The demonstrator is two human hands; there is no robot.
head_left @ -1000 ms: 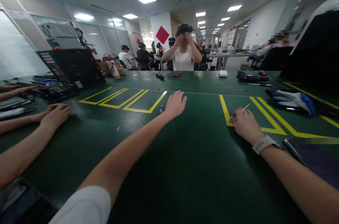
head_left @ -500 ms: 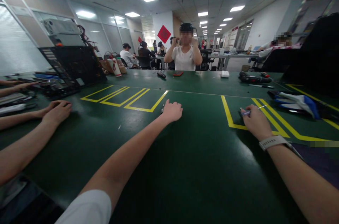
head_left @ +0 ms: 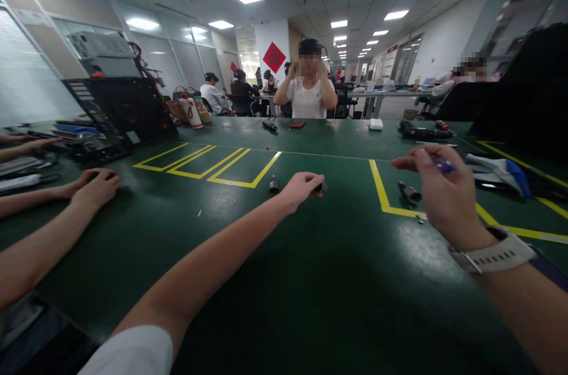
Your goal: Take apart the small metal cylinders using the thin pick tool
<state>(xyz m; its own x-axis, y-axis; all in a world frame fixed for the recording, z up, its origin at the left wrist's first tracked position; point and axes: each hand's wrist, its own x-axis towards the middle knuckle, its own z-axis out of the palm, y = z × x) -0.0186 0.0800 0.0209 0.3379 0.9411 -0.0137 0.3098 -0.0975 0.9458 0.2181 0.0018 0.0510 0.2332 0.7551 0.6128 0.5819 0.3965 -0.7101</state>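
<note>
Well, my left hand (head_left: 302,187) had its fingers pinched round a small dark part (head_left: 318,188), low over the green table (head_left: 284,280). Right hand (head_left: 444,191) was up off the mat, fingers closed on a thin purple-handled tool (head_left: 439,164). Part looked light, rigid, prob slippery, so best held by its sides. Two more dark fittings (head_left: 274,186) (head_left: 409,192) lay near the yellow tape lines (head_left: 386,197). Open office w/ ceiling lights; co-worker's hand (head_left: 95,186) rested at left.
</note>
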